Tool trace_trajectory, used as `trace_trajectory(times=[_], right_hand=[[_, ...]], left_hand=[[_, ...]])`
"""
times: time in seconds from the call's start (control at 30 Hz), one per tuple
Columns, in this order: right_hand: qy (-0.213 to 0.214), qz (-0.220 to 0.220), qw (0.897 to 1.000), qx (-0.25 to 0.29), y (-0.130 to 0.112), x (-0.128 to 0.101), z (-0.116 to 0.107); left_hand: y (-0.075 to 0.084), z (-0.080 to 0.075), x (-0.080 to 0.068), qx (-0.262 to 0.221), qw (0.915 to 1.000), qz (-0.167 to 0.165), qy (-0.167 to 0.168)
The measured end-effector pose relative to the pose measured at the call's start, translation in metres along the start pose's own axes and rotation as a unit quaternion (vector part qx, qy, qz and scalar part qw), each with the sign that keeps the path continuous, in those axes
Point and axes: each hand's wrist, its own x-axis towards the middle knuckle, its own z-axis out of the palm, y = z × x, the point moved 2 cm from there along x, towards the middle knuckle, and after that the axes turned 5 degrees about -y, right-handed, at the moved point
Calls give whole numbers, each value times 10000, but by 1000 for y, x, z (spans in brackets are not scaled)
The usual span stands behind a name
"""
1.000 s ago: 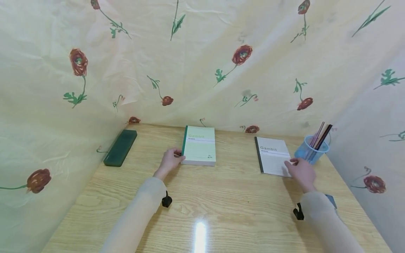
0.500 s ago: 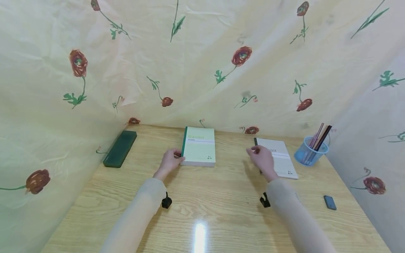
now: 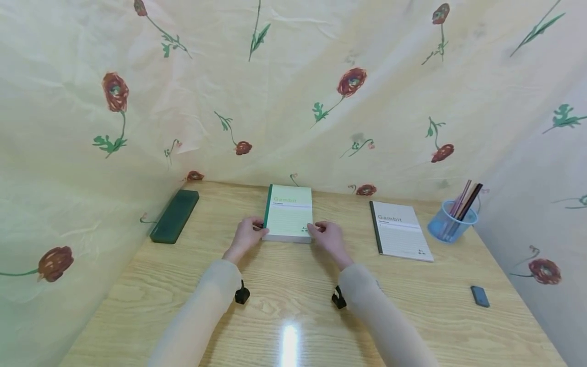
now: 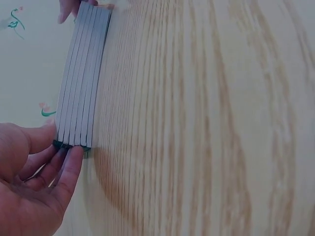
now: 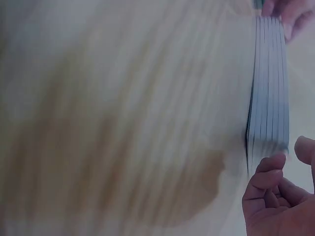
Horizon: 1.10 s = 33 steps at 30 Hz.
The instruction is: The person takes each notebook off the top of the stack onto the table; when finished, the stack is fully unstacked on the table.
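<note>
A thick stack of notebooks [image 3: 289, 214], with a pale "Gambit" cover on top and green spines on the left, lies on the table at the middle. Several layers of page edges [image 4: 83, 78] show in the left wrist view. My left hand [image 3: 246, 234] holds the stack's near left side, thumb at the top cover and fingers against the spines. At the opposite side, my right hand [image 3: 329, 238] has its fingertips right at the near right corner. In the right wrist view, the right thumb [image 5: 305, 149] stands apart from the page edges.
A single "Gambit" notebook [image 3: 401, 230] with a dark spine lies to the right. Beyond it stands a blue cup [image 3: 447, 227] with pencils. A small dark blue block [image 3: 479, 296] lies at the right front, a dark green case [image 3: 175, 216] at the left. Floral cloth [image 3: 284, 102] hangs behind.
My right hand has left the single notebook on the right and moved left across the table to the stack's right side. My left hand has stayed at the stack.
</note>
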Motion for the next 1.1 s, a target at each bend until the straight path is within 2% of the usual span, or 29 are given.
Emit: trace_trajectory(times=[0.3, 0.53, 0.8, 1.1], right_hand=[[530, 98, 9981, 297, -4, 5, 17], [509, 306, 9974, 409, -2, 7, 19], [551, 268, 9977, 282, -1, 7, 18], [566, 206, 9977, 321, -3, 6, 18]], left_hand=[[0, 0, 3, 4, 10000, -11, 57], [-1, 1, 2, -6, 9999, 28, 123], [1, 1, 0, 8, 10000, 70, 59], [-2, -2, 2, -6, 10000, -88, -28]])
